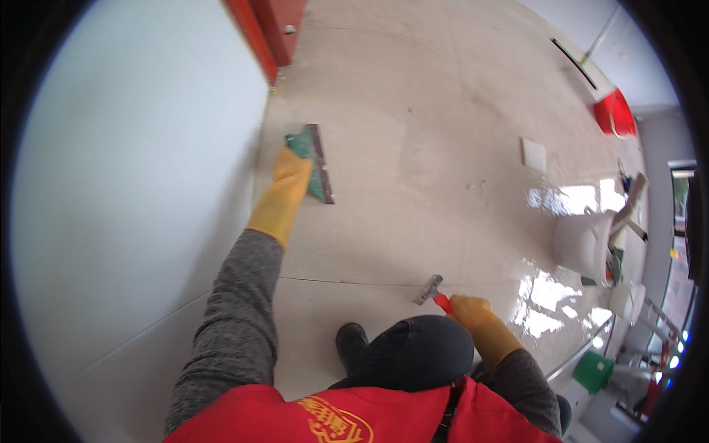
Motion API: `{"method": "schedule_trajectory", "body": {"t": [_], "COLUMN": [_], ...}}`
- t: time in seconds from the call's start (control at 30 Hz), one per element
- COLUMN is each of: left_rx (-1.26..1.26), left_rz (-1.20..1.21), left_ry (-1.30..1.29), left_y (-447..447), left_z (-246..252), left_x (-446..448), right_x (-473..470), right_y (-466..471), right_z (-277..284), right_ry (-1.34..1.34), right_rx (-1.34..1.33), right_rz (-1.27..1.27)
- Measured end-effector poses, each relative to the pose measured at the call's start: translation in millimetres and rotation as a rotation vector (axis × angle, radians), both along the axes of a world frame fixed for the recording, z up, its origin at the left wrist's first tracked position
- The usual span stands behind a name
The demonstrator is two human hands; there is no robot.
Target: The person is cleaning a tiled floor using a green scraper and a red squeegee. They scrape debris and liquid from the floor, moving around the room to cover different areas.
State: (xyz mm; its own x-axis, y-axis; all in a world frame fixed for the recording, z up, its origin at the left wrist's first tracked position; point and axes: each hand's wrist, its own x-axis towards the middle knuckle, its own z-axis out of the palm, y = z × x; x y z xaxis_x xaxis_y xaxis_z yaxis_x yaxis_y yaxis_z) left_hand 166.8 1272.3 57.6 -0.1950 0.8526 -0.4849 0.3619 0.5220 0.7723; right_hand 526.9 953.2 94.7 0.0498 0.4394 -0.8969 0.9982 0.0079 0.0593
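My left hand [291, 169], in a yellow rubber glove, reaches out over the tiled floor near the wall. It grips a green dustpan-like tool [316, 185] with a straight dark front edge; the glove hides part of it. My right hand [471, 310], gloved the same way, is beside my bent knee. Its fingers are closed around the red handle of a scraper [429, 290], whose metal head points to the left, low over the floor [382, 232]. Small bits of debris [475, 184] lie between the two tools and the loose tile.
A pale wall [138, 138] runs along the left, up to a red door [279, 27]. At right are a loose tile [534, 154], a red bucket [615, 113], a floor squeegee [576, 63] and a white bucket [581, 243] holding tools. Wet patches [543, 299] shine there. A green container [592, 372] stands lower right.
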Motion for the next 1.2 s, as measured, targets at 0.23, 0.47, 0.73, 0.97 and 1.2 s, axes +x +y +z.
{"method": "schedule_trajectory", "body": {"t": [0.23, 0.47, 0.73, 0.97, 1.2], "left_rx": [0.035, 0.057, 0.15, -0.028, -0.199], "left_rz": [-0.339, -0.297, -0.668, -0.678, -0.276], "left_ry": [0.392, 0.23, 0.571, 0.611, 0.393], "left_y": [-26, -55, -48, -58, -93], "left_z": [-45, -14, 68, 66, 71], "left_x": [119, 169, 158, 177, 178], "right_x": [30, -1, 93, 271, 342], "right_y": [82, 128, 165, 245, 332], "right_z": [59, 73, 14, -87, -111], "right_ry": [-0.145, 0.124, 0.621, 0.083, -0.184], "right_rx": [0.011, -0.005, 0.389, 1.289, 0.996], "right_rz": [0.198, 0.361, -0.347, -0.495, -0.534]}}
